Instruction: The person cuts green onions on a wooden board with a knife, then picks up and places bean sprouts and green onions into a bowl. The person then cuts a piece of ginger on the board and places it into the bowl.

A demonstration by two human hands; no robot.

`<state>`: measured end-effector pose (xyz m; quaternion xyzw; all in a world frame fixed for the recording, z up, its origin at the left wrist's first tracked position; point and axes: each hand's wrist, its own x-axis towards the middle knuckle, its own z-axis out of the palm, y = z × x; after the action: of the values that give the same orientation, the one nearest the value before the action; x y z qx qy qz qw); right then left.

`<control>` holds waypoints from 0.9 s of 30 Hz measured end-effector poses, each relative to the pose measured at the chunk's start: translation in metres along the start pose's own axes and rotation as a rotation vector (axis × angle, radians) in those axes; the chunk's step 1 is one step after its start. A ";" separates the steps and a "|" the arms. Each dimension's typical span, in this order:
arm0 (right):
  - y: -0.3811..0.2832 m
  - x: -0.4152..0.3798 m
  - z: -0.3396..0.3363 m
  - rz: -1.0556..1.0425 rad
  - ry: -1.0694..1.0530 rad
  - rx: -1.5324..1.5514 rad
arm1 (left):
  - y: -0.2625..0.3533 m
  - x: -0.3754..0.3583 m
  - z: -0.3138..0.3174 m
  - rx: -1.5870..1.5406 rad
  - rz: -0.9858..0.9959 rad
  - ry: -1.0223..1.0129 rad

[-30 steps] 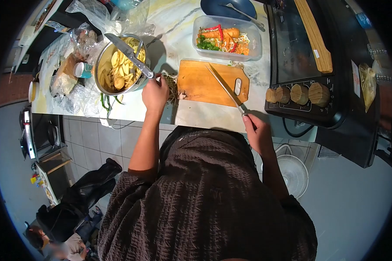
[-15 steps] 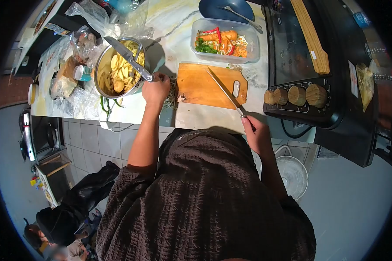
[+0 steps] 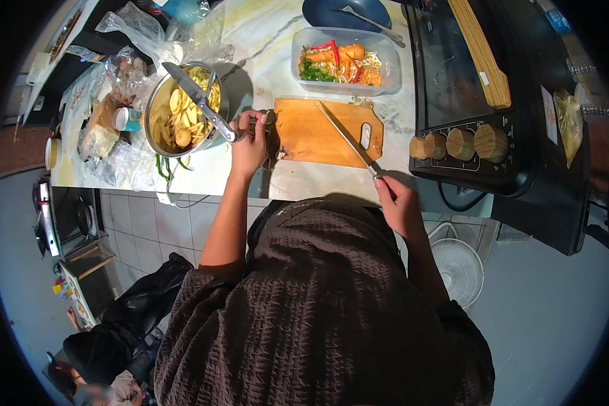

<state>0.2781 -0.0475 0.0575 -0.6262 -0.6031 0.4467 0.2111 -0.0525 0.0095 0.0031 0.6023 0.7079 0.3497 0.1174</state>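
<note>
My right hand [image 3: 398, 203] is closed round the handle of a long, narrow knife [image 3: 345, 137], whose blade slants over the wooden cutting board [image 3: 301, 128]. Beside the board's left edge, my left hand [image 3: 249, 147] is raised with its fingers loosely bent and nothing visible in them. Close to it is the handle end of a second knife [image 3: 195, 93], which lies across the rim of a metal pot [image 3: 157, 139]. Pale yellow sliced food [image 3: 184, 115] fills much of the pot. Small scraps lie at the board's lower left corner.
Behind the board stands a plastic container [image 3: 348, 88] of vegetables, with a dark blue bowl [image 3: 318, 15] beyond. An oven [image 3: 453, 68] with wooden tongs [image 3: 487, 68] is on the right. Plastic bags [image 3: 132, 27] crowd the left; a person [image 3: 108, 338] is at lower left.
My left hand has shifted slightly right and its fingers have loosened and moved away from the handle of the knife on the pot. My right hand has hardly moved.
</note>
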 end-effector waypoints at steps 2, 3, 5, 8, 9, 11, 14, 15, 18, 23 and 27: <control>0.001 -0.001 0.002 -0.008 -0.012 -0.004 | 0.009 -0.002 -0.001 -0.090 -0.061 -0.006; 0.003 -0.001 0.003 -0.020 -0.024 -0.007 | 0.012 -0.002 -0.001 -0.182 -0.120 -0.009; 0.005 0.000 0.006 -0.034 -0.035 -0.010 | 0.008 -0.005 0.005 -0.188 -0.044 0.023; 0.003 -0.002 0.011 -0.064 -0.003 -0.012 | 0.006 -0.008 0.009 -0.249 -0.001 0.045; 0.002 -0.003 0.013 -0.068 0.027 0.032 | 0.011 -0.008 0.008 -0.236 0.035 0.046; 0.001 -0.004 0.012 -0.071 0.056 0.074 | 0.021 -0.010 0.004 -0.147 0.165 0.047; 0.003 -0.003 0.007 -0.042 -0.004 0.024 | 0.028 -0.010 0.006 -0.108 0.295 0.027; 0.003 -0.003 0.006 -0.032 -0.001 0.011 | 0.029 -0.010 0.005 -0.091 0.345 -0.043; -0.001 -0.002 0.002 0.006 -0.013 -0.012 | 0.042 -0.011 0.011 0.022 0.442 -0.086; 0.003 -0.002 0.003 0.013 -0.012 -0.023 | 0.057 -0.016 0.008 0.060 0.458 -0.108; 0.004 -0.001 0.009 -0.031 0.039 0.034 | 0.062 -0.034 -0.011 -0.178 0.153 -0.044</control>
<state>0.2729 -0.0516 0.0499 -0.6215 -0.6010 0.4414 0.2402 -0.0030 -0.0240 0.0413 0.6493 0.6232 0.4060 0.1589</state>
